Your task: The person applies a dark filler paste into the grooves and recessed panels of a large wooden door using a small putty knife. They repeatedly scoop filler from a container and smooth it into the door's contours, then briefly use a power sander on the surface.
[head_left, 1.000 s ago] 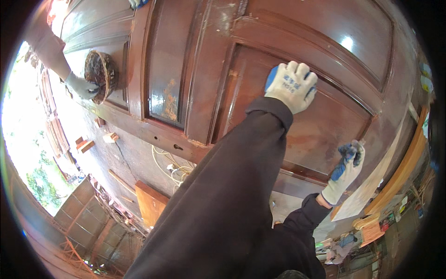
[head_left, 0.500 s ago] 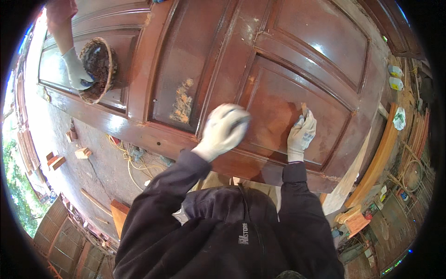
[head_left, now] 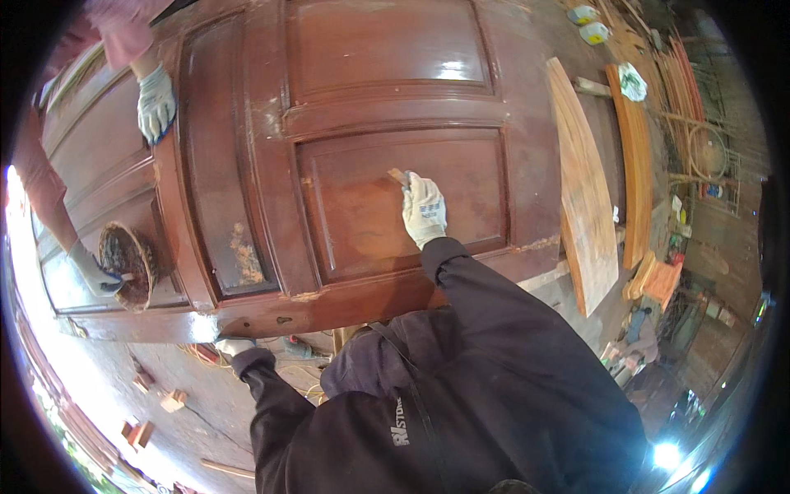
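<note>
right hand (head_left: 424, 210) gloved, closed on a small tan sanding scrap (head_left: 398, 175), pressing the glossy red-brown panelled wooden door (head_left: 362, 214). left hand (head_left: 233, 346) gripping the door's lower edge, grip mostly hidden. best rubbed flat, along the grain.

**Door laid flat, planks to its right**

The door (head_left: 329, 165) lay across the middle of the view. The right hand (head_left: 424, 210) rested on its lower recessed panel (head_left: 395, 206), holding a small block (head_left: 398, 175). The left hand (head_left: 233, 347) sat at the door's near edge. A co-worker's gloved hands (head_left: 155, 103) rested on the door's left part, one beside a round basket (head_left: 127, 263). Planks (head_left: 584, 198) lay right of the door.
</note>
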Motion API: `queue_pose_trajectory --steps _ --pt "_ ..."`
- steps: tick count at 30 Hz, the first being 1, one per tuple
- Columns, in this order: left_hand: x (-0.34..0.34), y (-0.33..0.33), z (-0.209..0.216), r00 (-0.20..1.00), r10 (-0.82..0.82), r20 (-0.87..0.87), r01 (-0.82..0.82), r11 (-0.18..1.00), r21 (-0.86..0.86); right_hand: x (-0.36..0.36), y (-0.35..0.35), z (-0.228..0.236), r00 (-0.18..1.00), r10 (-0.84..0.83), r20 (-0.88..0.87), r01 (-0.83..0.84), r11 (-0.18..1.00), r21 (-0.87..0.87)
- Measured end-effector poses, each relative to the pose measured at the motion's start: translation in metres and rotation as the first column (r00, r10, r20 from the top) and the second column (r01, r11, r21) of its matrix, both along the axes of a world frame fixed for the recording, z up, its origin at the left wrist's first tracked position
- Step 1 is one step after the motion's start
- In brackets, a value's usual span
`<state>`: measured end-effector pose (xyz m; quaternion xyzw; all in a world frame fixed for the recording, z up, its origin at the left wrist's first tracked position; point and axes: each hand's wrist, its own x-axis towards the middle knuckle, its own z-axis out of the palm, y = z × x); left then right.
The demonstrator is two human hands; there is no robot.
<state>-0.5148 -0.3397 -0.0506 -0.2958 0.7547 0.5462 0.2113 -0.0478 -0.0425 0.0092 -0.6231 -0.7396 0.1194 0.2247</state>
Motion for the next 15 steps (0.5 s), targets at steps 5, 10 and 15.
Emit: queue_pose_trajectory --steps 5,10,15 --pt "-0.031 0.021 -0.004 0.812 -0.518 0.269 0.548 0.52 -0.655 -0.003 -0.004 -0.003 0.999 -0.007 -0.048 0.007 1.0 -0.01" --pt "-0.032 0.035 -0.023 0.043 -0.275 0.961 0.36 -0.892 -0.271 0.012 -0.003 -0.007 0.998 -0.048 0.042 0.046 0.998 0.045" --pt "-0.049 0.003 -0.034 -0.042 -0.308 0.951 0.244 -0.926 -0.289 -0.028 0.015 0.027 0.997 -0.012 0.076 0.015 0.999 -0.048"
